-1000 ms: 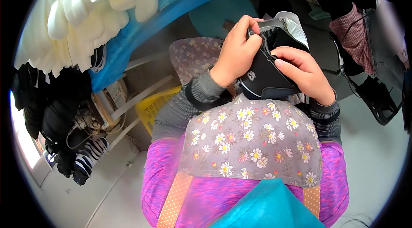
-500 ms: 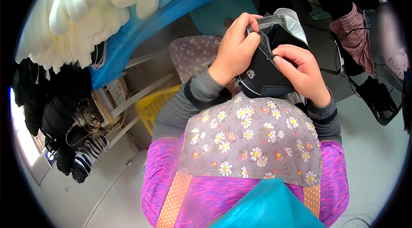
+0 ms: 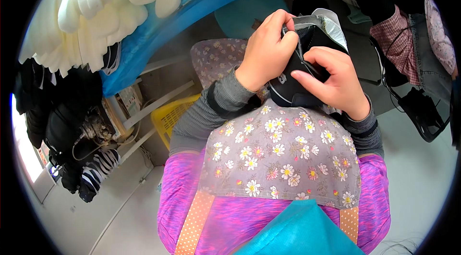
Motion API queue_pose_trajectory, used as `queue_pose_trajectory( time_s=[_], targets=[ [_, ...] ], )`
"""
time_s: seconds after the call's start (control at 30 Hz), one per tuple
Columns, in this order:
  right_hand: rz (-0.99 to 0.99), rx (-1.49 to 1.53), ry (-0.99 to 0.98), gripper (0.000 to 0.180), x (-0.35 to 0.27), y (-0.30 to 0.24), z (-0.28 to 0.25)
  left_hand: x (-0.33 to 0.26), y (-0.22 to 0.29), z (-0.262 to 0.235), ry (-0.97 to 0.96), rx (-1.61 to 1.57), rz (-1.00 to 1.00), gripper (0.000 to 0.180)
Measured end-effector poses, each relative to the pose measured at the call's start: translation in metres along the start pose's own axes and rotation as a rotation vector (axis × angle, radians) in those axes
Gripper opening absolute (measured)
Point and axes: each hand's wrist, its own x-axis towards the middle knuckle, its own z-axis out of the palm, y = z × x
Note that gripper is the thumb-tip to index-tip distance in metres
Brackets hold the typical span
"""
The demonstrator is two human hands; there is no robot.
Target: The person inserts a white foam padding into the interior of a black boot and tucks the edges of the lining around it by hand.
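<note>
A black shoe upper [image 3: 288, 85] with a grey-edged opening and a whitish flap at its far side rests against my apron. My left hand [image 3: 272, 47] is closed on the left edge of the opening, pinching it between thumb and fingers. Over the right side of the upper lies my right hand [image 3: 331, 75], index finger bent against the rim. Its thumb stretches apart from that finger, over the dark outer side. The other fingers of this hand are partly hidden, and the upper's lower end disappears behind the apron [image 3: 283, 151].
At the upper left, white foam pieces [image 3: 103, 10] are heaped on a blue-covered table [image 3: 206, 7]. Black items [image 3: 62, 125] hang below them. A yellow crate [image 3: 165, 120] stands by my left forearm. At the right, another person's checked sleeve [image 3: 391, 39] shows beside a black-framed chair [image 3: 427, 125].
My right thumb has moved left and away from the index finger, loosening its pinch on the rim. My left hand keeps its grip and has shifted slightly up and right.
</note>
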Motion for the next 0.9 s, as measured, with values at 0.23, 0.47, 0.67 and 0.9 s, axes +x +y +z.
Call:
queue_pose_trajectory(
  time_s=[0.23,0.47,0.67,0.9],
  targets=[
    [0.058,-0.086,0.377,0.013,0.014,0.010,0.008,0.017,0.021,-0.008,0.290,0.396,0.240,0.054],
    [0.131,0.297,0.300,0.013,0.013,0.017,0.034,-0.006,0.019,-0.014,0.048,0.399,0.344,0.062],
    [0.288,0.735,-0.137,0.031,-0.007,0.020,0.024,-0.030,0.001,-0.029,-0.165,0.258,0.228,0.058],
    [-0.133,-0.321,0.181,0.020,0.006,0.035,0.009,-0.038,-0.008,-0.018,-0.157,0.329,0.269,0.060]
  ],
)
